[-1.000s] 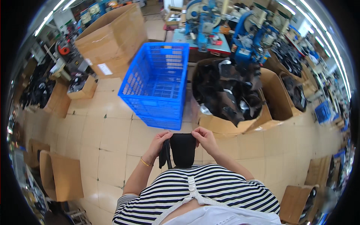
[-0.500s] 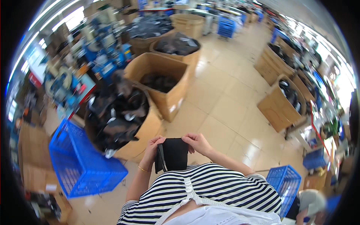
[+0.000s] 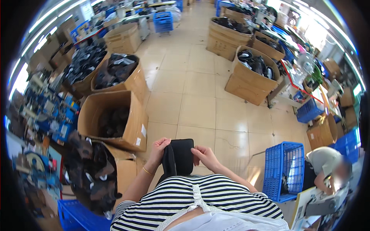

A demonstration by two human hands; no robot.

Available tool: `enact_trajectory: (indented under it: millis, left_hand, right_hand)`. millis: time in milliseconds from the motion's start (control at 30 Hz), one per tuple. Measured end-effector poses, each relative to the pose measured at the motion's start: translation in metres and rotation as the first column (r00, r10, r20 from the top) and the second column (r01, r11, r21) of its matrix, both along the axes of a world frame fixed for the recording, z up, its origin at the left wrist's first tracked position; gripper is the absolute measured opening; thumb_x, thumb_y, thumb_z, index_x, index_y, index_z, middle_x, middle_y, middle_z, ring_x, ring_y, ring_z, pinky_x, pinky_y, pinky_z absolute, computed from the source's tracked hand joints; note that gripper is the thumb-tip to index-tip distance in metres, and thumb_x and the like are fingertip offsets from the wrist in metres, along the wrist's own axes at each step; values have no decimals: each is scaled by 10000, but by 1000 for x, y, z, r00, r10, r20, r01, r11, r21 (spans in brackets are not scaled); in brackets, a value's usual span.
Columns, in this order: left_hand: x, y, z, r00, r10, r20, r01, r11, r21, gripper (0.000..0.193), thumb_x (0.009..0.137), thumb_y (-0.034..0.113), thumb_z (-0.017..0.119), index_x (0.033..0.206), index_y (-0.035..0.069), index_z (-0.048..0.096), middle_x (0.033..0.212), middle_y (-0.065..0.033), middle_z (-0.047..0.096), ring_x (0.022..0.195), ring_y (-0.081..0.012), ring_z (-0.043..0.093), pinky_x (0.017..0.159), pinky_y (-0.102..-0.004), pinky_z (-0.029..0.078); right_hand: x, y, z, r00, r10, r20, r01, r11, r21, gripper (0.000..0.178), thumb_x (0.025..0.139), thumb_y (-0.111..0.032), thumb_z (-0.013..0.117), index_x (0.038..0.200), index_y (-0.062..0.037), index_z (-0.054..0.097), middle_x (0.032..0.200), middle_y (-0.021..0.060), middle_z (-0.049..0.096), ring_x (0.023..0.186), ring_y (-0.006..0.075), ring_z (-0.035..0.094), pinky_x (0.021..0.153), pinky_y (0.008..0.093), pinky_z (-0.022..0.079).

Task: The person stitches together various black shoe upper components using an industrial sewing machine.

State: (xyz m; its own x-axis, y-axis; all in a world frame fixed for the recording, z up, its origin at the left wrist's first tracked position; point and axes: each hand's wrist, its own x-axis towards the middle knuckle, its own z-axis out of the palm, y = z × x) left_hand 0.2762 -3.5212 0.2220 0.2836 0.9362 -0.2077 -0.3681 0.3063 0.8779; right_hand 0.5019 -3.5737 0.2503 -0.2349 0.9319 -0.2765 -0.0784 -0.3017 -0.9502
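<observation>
Close to my striped top, both hands hold a black folded fabric piece (image 3: 182, 156), flat with rounded corners on the right and a second layer or flap along its left side. Its exact kind I cannot make out. My left hand (image 3: 157, 151), with a thin bracelet at the wrist, pinches the upper left edge between thumb and fingers. On the opposite side, the curled fingers of my right hand (image 3: 205, 157) grip the right edge a little below the top corner. The lower end of the piece rests near or against my top.
Large cartons (image 3: 138, 119) with dark pieces line the left, above a blue crate (image 3: 83, 215). Another blue crate (image 3: 283, 169) stands at right, beside a seated person (image 3: 325, 165) at a machine. More cartons (image 3: 250, 82) stand farther right; tiled floor (image 3: 196, 109) runs between.
My view has turned to the right, so the cartons shift left and the seated person shows more fully. My right hand has slid from the piece's top corner down its right edge.
</observation>
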Motion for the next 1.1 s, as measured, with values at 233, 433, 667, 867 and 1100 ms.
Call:
enact_trajectory:
  millis: [233, 433, 667, 867, 1100]
  left_hand:
    - [61, 116, -7, 918, -388, -79, 383, 921, -74, 214, 937, 203, 594, 787, 56, 639, 689, 40, 600, 584, -22, 520, 538, -179, 426]
    - [103, 177, -12, 714, -696, -72, 688, 718, -105, 238, 938, 233, 599, 782, 58, 643, 685, 43, 606, 575, -24, 526, 526, -184, 434]
    - [149, 177, -7, 265, -958, -112, 943, 281, -179, 258, 920, 245, 618, 944, -3, 684, 803, -9, 669, 672, -61, 601, 600, -207, 489]
    - [180, 103, -20, -16, -1000, 2, 987, -16, -161, 232, 912, 225, 623, 945, 1, 675, 826, -22, 669, 702, -65, 606, 618, -208, 492]
    - [165, -45, -10, -354, -934, -50, 932, -348, -98, 211, 925, 198, 606, 769, 56, 621, 683, 47, 585, 604, -17, 530, 534, -174, 414]
  right_hand:
    - [20, 33, -8, 881, -472, -11, 472, 881, -33, 266, 962, -227, 551, 823, -6, 597, 613, 42, 587, 501, 110, 550, 474, 227, 425]
    - [6, 41, -12, 735, -678, 21, 677, 733, -63, 280, 957, -245, 564, 795, -18, 594, 618, 24, 579, 495, 103, 545, 470, 226, 424]
    - [-20, 9, -27, 380, -925, -22, 922, 380, -78, 271, 962, -249, 553, 818, -24, 595, 619, 25, 579, 477, 109, 535, 451, 226, 420]
    - [-75, -70, -22, -47, -996, 77, 998, -50, -38, 314, 957, -235, 549, 721, -29, 577, 573, 53, 556, 448, 130, 520, 420, 248, 393]
    - [-166, -190, -10, -367, -929, 53, 925, -359, 123, 333, 965, -253, 532, 726, -25, 570, 561, 26, 553, 487, 100, 539, 448, 238, 410]
